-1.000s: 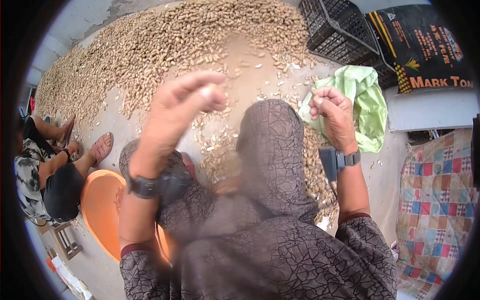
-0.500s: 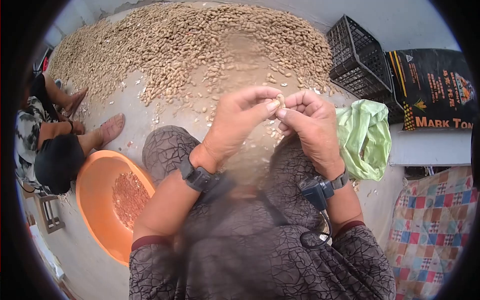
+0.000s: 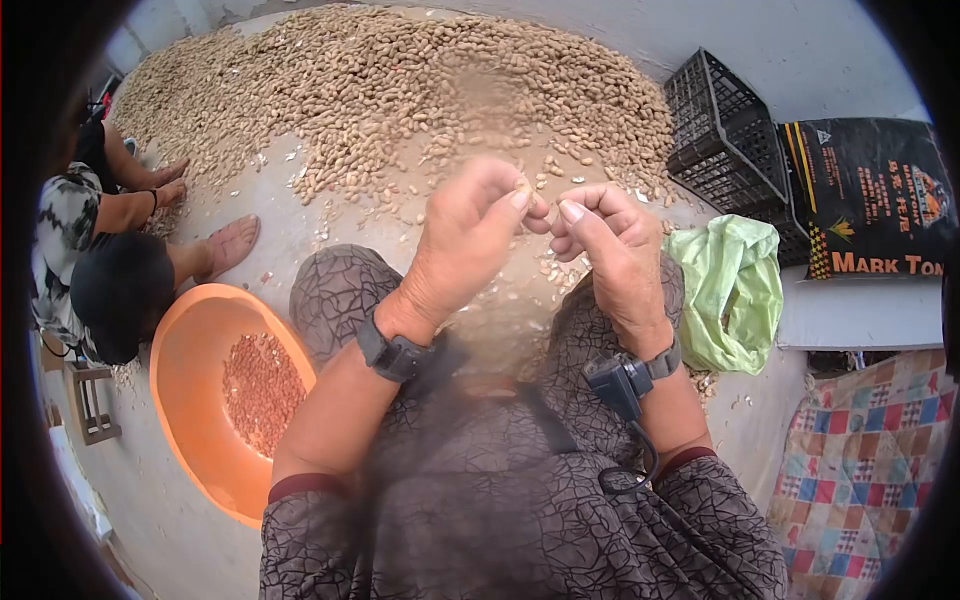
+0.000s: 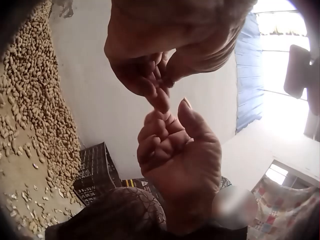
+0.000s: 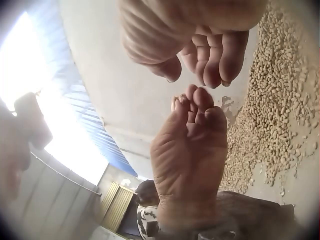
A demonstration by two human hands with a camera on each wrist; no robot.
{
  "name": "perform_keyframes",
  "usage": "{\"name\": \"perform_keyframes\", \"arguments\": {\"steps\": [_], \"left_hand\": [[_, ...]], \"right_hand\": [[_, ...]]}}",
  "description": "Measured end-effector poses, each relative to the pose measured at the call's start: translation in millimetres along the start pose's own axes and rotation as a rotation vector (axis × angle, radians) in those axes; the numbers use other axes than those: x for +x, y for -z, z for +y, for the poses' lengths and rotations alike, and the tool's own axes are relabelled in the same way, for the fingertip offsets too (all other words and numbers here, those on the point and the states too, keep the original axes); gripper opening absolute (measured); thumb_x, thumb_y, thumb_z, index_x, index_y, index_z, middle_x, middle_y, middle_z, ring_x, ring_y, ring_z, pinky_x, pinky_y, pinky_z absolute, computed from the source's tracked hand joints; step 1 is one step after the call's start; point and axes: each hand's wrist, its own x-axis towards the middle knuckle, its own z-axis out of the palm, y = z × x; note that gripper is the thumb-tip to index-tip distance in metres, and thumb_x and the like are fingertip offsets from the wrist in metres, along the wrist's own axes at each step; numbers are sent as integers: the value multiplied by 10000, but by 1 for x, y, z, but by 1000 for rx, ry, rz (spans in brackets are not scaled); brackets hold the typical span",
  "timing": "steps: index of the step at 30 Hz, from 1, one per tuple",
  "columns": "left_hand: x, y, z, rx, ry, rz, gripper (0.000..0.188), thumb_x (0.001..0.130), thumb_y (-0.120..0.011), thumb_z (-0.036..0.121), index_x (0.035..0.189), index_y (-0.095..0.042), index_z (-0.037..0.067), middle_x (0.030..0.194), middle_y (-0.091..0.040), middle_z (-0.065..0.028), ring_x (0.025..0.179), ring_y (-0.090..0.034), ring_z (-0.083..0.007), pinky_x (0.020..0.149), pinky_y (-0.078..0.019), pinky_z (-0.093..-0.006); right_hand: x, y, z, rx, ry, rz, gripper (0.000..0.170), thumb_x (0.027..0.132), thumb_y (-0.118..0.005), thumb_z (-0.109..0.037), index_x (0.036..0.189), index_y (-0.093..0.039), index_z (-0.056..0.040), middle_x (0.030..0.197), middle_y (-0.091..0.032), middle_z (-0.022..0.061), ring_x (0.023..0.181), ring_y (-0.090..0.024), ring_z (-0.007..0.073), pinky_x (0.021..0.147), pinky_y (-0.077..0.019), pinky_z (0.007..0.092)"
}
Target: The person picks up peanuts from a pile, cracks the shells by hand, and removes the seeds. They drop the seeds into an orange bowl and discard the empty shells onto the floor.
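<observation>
In the head view my left hand (image 3: 462,232) pinches a small pale peanut (image 3: 523,186) between thumb and forefinger. The right wrist view shows it too, as a light bit at the tips of that thumb and finger. Close beside it is my right hand (image 3: 622,262), its thumb apart from loosely bent fingers, and nothing shows between them. The two hands are nearly fingertip to fingertip above my knees. On the floor to the left, an orange basin (image 3: 190,400) holds reddish shelled peanut kernels (image 3: 262,390).
A wide heap of unshelled peanuts (image 3: 400,90) covers the floor ahead. Black plastic crates (image 3: 725,135), a black printed sack (image 3: 870,200) and a pale green bag (image 3: 725,290) stand right. A patchwork cloth (image 3: 865,460) hangs nearer. Another person's foot (image 3: 232,247) is beside the basin.
One second ago the hands were wide apart. They came together on a peanut half a second ago; now the fingertips have parted slightly, the left keeping its pinch.
</observation>
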Motion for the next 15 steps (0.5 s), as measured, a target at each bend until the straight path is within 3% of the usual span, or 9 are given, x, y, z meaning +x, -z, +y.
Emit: {"name": "perform_keyframes", "arguments": {"steps": [6,10,15], "left_hand": [[-1,-4,3,-176,125,-147,199,894,-529,108,1046,-561,-16,895,-609,-42,783,-571,-102,723,-469,-239],[1,-6,-1,-159,124,-198,237,889,-538,109,1087,-562,-19,893,-603,-31,783,-558,-97,726,-460,-238],[5,-6,-6,-55,169,-220,246,867,-523,60,1089,-583,-29,916,-607,-38,783,-554,-82,699,-472,-229]], "right_hand": [[0,4,5,38,62,-13,244,844,-590,-144,1015,-555,28,840,-623,73,730,-589,110,682,-479,234],[0,10,8,154,24,-134,232,840,-593,-75,1037,-541,36,897,-624,91,809,-607,143,739,-500,270],[0,14,4,142,-46,-136,285,829,-616,-101,1060,-534,45,948,-613,96,838,-597,135,722,-496,254]]}}
